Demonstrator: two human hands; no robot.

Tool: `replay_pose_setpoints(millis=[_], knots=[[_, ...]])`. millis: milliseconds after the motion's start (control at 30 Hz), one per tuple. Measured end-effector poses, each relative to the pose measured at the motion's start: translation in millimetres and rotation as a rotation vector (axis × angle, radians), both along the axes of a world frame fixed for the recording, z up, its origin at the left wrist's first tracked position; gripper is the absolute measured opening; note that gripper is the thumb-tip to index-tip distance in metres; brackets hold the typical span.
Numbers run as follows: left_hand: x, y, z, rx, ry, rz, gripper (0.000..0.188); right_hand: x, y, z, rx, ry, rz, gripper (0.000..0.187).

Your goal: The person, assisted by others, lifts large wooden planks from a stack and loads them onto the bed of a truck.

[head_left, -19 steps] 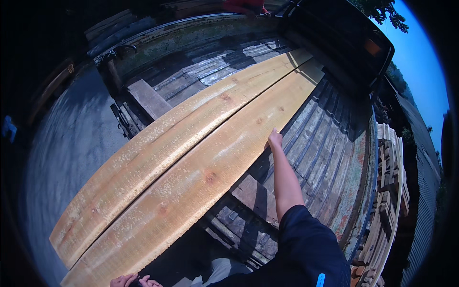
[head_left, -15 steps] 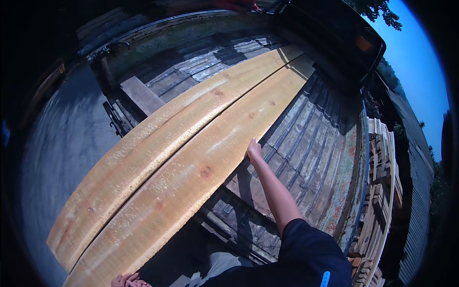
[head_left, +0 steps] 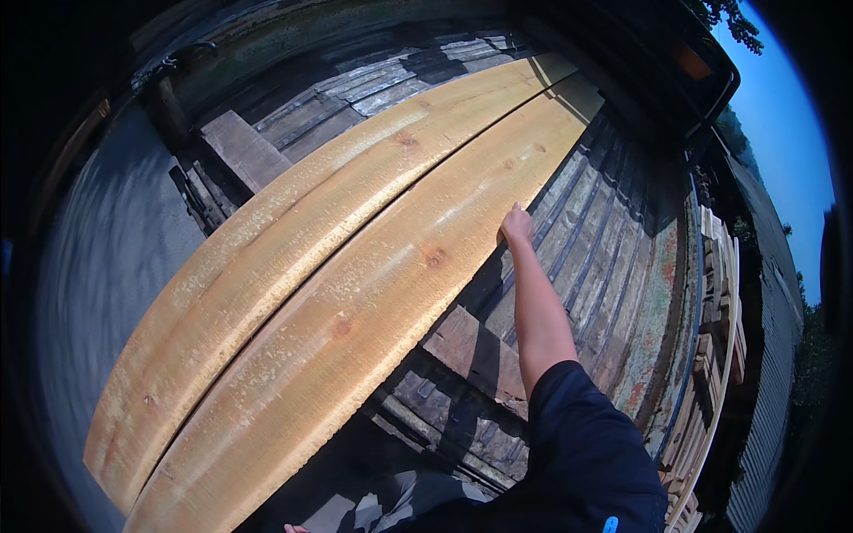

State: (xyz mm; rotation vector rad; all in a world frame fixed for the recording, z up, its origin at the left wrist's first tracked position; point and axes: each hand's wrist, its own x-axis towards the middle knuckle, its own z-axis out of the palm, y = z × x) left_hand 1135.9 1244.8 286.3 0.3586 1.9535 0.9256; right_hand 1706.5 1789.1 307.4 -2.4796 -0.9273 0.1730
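Two long pale wooden boards lie side by side, reaching away over a truck bed, a narrow dark gap between them. My right hand point(head_left: 517, 224), its arm stretched forward, is closed on the outer edge of the right board point(head_left: 400, 253). The left board point(head_left: 267, 240) is touched by neither hand. Of my left hand point(head_left: 295, 529) only a sliver shows at the lower border, below the right board's near part; its fingers are hidden.
Worn slats cover the truck bed point(head_left: 586, 231). Short wood blocks point(head_left: 244, 151) rest beneath the boards. A dark cab or panel point(head_left: 657, 53) stands at the far end. Stacked timber point(head_left: 711, 355) lies beyond the right side wall. Grey ground point(head_left: 115, 293) shows at left.
The right board has slid forward along the left one, my right hand moving with it. My left hand has dropped almost out of sight at the lower border. The view has shifted slightly.
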Motion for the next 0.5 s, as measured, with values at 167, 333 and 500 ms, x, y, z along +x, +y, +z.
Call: replay_pose_setpoints(millis=[167, 333, 500], knots=[[33, 20, -8, 0.008, -0.054, -0.065, 0.021, 98, -23, -27, 0.011, 0.077, 0.167, 0.073], [62, 36, -14, 0.034, -0.034, -0.127, 0.016, -117, -64, 0, 0.386, 0.552, 0.017, 0.070], [67, 38, -25, 0.030, 0.024, -0.290, 0.013, -99, -37, 2, 0.494, 0.495, -0.075, 0.075]])
